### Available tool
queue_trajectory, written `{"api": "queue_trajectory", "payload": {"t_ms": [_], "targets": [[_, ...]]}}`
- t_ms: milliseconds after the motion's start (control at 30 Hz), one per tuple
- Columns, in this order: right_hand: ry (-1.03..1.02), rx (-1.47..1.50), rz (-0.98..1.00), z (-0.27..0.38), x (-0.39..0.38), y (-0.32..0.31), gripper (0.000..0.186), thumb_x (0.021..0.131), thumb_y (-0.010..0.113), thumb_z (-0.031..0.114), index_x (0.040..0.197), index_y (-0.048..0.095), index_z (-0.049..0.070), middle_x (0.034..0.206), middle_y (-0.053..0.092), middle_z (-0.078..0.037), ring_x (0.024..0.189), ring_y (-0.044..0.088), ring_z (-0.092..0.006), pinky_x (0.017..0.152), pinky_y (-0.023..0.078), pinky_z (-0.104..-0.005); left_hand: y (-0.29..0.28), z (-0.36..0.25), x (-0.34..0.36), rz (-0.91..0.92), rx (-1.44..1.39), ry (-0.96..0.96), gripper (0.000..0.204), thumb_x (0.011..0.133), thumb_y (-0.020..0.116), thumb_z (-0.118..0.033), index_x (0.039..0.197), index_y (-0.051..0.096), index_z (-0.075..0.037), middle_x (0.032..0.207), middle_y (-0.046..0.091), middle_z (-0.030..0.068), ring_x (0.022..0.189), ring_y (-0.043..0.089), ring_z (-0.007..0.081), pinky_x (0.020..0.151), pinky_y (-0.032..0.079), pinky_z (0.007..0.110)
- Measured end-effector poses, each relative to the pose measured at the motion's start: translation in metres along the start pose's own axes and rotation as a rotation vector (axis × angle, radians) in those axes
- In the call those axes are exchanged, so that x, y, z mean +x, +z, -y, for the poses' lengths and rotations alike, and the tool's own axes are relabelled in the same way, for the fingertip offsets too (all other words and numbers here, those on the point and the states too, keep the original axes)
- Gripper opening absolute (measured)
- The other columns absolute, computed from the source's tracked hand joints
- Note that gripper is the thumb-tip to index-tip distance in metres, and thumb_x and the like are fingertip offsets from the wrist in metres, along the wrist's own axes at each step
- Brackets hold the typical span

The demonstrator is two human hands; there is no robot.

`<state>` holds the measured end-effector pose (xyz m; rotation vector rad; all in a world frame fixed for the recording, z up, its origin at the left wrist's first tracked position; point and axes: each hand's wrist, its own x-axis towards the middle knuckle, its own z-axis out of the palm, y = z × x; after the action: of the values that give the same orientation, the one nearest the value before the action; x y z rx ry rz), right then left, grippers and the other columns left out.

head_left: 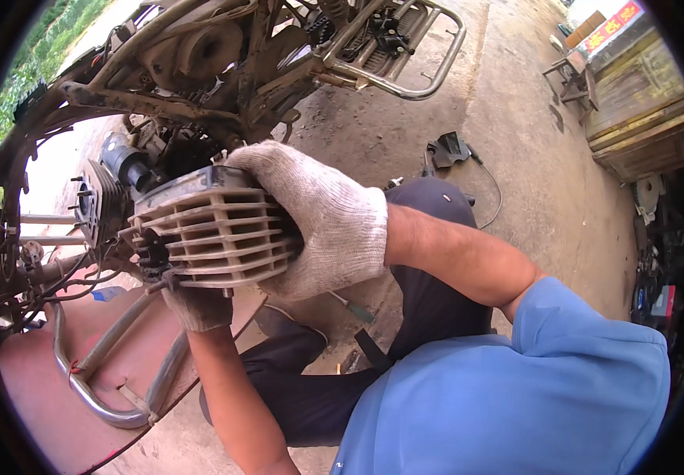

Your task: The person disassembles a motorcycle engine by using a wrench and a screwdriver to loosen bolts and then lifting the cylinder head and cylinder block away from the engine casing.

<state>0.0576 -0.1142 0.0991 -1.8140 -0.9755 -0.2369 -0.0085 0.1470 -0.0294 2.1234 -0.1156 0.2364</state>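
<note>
A grey finned engine cylinder head (227, 237) is held up in front of me, close to the motorcycle frame (152, 103). My right hand (318, 214), in a whitish knit glove, wraps round its right end, thumb side along the top. From below, my left hand (199, 305), in a dirtier glove, grips the lower left corner; most of its fingers are hidden behind the part. Just left of the cylinder head, a finned cylinder (100, 202) with protruding studs sits on the motorcycle, apart from it. A dark round tube-like part (125, 158) is above that.
A metal rack (437, 63) juts from the frame at the top. Bent chrome bars (104, 400) lie over a pink panel at lower left. On the concrete floor are a black part with a cable (449, 149) and a green-handled tool (360, 313). A wooden cabinet (643, 111) stands right.
</note>
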Motion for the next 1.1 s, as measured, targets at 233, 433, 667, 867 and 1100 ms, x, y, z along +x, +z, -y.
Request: {"api": "queue_trajectory", "payload": {"t_ms": [233, 433, 667, 867, 1100], "targets": [[0.197, -0.484, 0.204, 0.037, 0.011, -0.126, 0.084, 0.062, 0.090, 0.024, 0.133, 0.052, 0.000, 0.113, 0.064, -0.020, 0.106, 0.066, -0.0361, 0.095, 0.055, -0.0404, 0.019, -0.069, 0.043, -0.065, -0.875, -0.555, 0.073, 0.106, 0.036, -0.062, 0.149, 0.048, -0.005, 0.132, 0.061, 0.0191, 0.115, 0.064, 0.0349, 0.094, 0.052, 0.045], [0.565, -0.425, -0.062, -0.005, -0.112, -0.185, 0.094, 0.062, 0.091, 0.020, 0.142, 0.046, -0.001, 0.120, 0.067, -0.015, 0.111, 0.066, -0.0220, 0.099, 0.055, -0.0353, 0.000, -0.066, 0.022, -0.046, -0.770, -0.557, 0.070, 0.104, 0.042, -0.063, 0.145, 0.055, -0.007, 0.125, 0.065, 0.0123, 0.107, 0.065, 0.0275, 0.090, 0.052, 0.039], [1.272, -0.433, -0.252, -0.108, -0.297, -0.197, 0.093, 0.057, 0.090, 0.032, 0.135, 0.052, -0.004, 0.120, 0.066, -0.019, 0.111, 0.066, -0.0292, 0.098, 0.053, -0.0351, -0.009, -0.044, -0.004, -0.058, -0.607, -0.654, 0.070, 0.105, 0.042, -0.063, 0.150, 0.052, -0.010, 0.130, 0.062, 0.0120, 0.111, 0.060, 0.0266, 0.097, 0.047, 0.039], [1.570, -0.398, -0.721, -0.157, -0.452, -0.216, 0.073, 0.058, 0.095, 0.023, 0.117, 0.064, -0.007, 0.104, 0.074, -0.016, 0.093, 0.071, -0.0232, 0.081, 0.059, -0.0362, 0.011, -0.053, 0.003, -0.115, -0.465, -0.746, 0.068, 0.108, 0.040, -0.058, 0.145, 0.054, -0.003, 0.120, 0.065, 0.0126, 0.105, 0.063, 0.0238, 0.092, 0.050, 0.036], [1.675, -0.292, -0.760, -0.195, -0.504, -0.271, 0.045, 0.067, 0.089, 0.015, 0.106, 0.074, -0.001, 0.093, 0.076, -0.009, 0.078, 0.071, -0.0194, 0.071, 0.059, -0.0363, 0.012, -0.027, 0.003, -0.012, -0.468, -0.804, 0.072, 0.106, 0.039, -0.062, 0.149, 0.050, -0.006, 0.125, 0.064, 0.0112, 0.106, 0.062, 0.0228, 0.093, 0.049, 0.036]]}}
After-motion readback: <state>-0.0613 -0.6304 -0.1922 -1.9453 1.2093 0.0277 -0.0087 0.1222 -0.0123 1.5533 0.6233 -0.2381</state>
